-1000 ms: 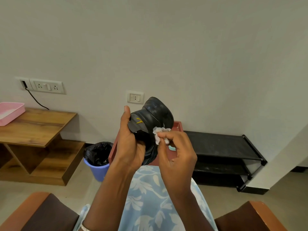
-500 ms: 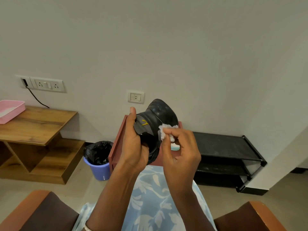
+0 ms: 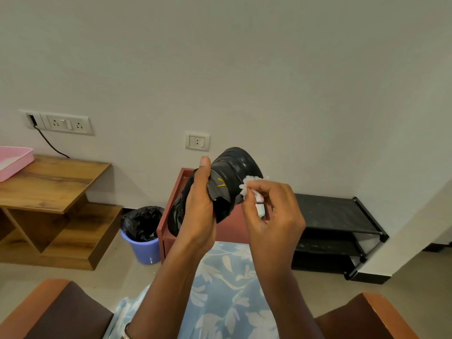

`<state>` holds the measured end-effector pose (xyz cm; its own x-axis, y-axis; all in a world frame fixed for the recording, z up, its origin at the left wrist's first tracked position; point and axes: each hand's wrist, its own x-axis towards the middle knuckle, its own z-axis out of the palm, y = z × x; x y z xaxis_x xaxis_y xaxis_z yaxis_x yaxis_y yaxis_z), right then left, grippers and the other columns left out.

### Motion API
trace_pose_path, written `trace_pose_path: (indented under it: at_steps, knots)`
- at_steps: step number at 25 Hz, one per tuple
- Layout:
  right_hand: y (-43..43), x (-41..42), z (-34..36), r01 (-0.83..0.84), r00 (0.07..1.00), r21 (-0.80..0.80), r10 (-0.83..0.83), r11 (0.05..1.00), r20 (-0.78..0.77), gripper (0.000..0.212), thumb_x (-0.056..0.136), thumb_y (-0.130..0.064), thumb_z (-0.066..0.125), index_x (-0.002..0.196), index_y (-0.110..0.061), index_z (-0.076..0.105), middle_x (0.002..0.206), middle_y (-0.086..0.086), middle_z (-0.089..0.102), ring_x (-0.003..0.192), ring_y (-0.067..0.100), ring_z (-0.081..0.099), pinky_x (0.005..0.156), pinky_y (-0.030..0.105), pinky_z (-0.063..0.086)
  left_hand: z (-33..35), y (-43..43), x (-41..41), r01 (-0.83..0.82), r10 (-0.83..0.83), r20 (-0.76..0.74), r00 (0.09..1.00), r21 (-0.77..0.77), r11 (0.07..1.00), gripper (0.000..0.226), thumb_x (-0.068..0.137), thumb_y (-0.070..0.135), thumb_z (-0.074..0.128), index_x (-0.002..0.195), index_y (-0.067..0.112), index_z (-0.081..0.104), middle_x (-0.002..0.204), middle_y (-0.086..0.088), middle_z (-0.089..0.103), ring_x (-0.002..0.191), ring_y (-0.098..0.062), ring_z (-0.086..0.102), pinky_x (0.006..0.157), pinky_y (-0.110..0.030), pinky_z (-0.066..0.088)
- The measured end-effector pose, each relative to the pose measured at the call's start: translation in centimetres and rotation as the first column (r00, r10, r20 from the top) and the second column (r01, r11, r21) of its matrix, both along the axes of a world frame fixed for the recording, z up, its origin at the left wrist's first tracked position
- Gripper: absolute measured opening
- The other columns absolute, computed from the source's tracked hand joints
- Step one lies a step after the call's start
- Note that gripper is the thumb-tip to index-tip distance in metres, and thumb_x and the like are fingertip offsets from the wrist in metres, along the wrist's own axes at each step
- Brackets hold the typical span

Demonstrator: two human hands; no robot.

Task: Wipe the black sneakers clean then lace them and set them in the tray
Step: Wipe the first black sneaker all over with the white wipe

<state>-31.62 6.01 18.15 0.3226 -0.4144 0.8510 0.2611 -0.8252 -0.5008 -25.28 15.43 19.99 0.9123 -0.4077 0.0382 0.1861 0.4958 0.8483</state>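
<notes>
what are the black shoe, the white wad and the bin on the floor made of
The black sneaker looks like smooth leather or synthetic, slightly glossy with highlights near its top; which one is unclear. The white wad seems tissue or a wet wipe: crumpled, ragged edges. The bin looks like lilac moulded plastic, smooth-walled, lined with a shiny crinkled black plastic bag.

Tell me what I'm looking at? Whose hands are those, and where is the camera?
The camera sits on a person's head, so you see their own two hands from above. No machine here. The left hand grips a black sneaker, held up in the air. The right hand pinches a crumpled white wipe against its side to clean it. On the wooden table at the left stands a pink tray. On the floor are a blue bin and a black shoe rack.
</notes>
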Motion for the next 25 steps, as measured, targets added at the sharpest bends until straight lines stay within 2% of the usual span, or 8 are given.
trace_pose_path:
  at_steps: [3,7,12,17,21,23,25]
  knots:
    - [0.0,0.1,0.8,0.002,1.000,-0.035,-0.001,0.999,0.017,0.008,0.086,-0.008,0.074,0.094,-0.005,0.073,0.091,0.004,0.070,0.084,0.019,0.067,0.070,0.031,0.057,-0.2,-0.3,-0.1,-0.004,-0.002,0.069,0.998,0.100,0.995,0.066,0.088,0.068,0.050,0.125,0.017,0.066,0.121,-0.010,0.071,0.118,-0.024,0.065,0.112,-0.048,0.040]
    - [-0.1,0.5,2.6,0.019,1.000,-0.064,-0.019,0.998,0.006,0.007,0.087,-0.012,0.069,0.089,-0.008,0.073,0.086,0.003,0.067,0.075,0.021,0.063,0.061,0.029,0.052,-0.1,-0.8,-0.7,-0.040,0.013,0.168,0.986,0.156,0.987,0.062,0.090,0.065,0.046,0.120,0.018,0.070,0.119,-0.008,0.072,0.119,-0.025,0.064,0.111,-0.050,0.039]
    - [-0.4,-0.3,0.5,-0.018,1.000,-0.088,0.017,0.996,-0.016,0.015,0.090,-0.017,0.065,0.090,-0.005,0.073,0.090,0.006,0.069,0.086,0.022,0.068,0.072,0.035,0.057,0.2,-0.2,0.0,-0.096,0.077,0.129,0.989,0.150,0.984,0.075,0.077,0.077,0.052,0.116,0.016,0.071,0.115,-0.011,0.073,0.115,-0.028,0.066,0.108,-0.052,0.042]
    - [-0.3,0.1,1.2,-0.008,1.000,-0.094,0.010,0.996,0.018,0.012,0.089,-0.013,0.064,0.088,-0.006,0.074,0.088,0.004,0.070,0.084,0.021,0.067,0.069,0.035,0.057,0.2,-0.5,-0.3,-0.086,0.053,0.166,0.985,0.199,0.976,0.071,0.080,0.076,0.049,0.119,0.020,0.070,0.116,-0.006,0.073,0.115,-0.022,0.066,0.109,-0.048,0.042]
    - [-0.2,0.6,2.4,0.014,1.000,-0.143,-0.010,0.990,0.028,0.006,0.085,-0.009,0.069,0.088,-0.009,0.073,0.088,0.002,0.070,0.082,0.019,0.064,0.066,0.033,0.054,0.2,-0.6,-0.6,-0.145,0.086,0.264,0.961,0.215,0.966,0.069,0.087,0.074,0.046,0.110,0.013,0.071,0.110,-0.014,0.073,0.111,-0.029,0.066,0.106,-0.054,0.043]
    - [-0.2,0.3,1.8,0.002,0.999,-0.163,0.005,0.987,0.041,0.005,0.086,-0.010,0.069,0.087,-0.008,0.073,0.088,0.002,0.070,0.083,0.019,0.064,0.072,0.028,0.054,0.3,-0.4,-0.3,-0.168,0.116,0.245,0.962,0.201,0.965,0.075,0.083,0.077,0.049,0.109,0.009,0.070,0.111,-0.017,0.071,0.111,-0.030,0.066,0.105,-0.055,0.043]
    - [-0.2,-0.2,0.7,-0.010,1.000,-0.167,0.014,0.986,0.026,0.008,0.087,-0.012,0.069,0.088,-0.006,0.073,0.090,0.003,0.071,0.088,0.018,0.065,0.080,0.022,0.053,0.3,-0.1,-0.2,-0.158,0.130,0.171,0.977,0.164,0.974,0.079,0.075,0.082,0.054,0.112,0.013,0.069,0.113,-0.013,0.072,0.113,-0.027,0.066,0.106,-0.052,0.044]
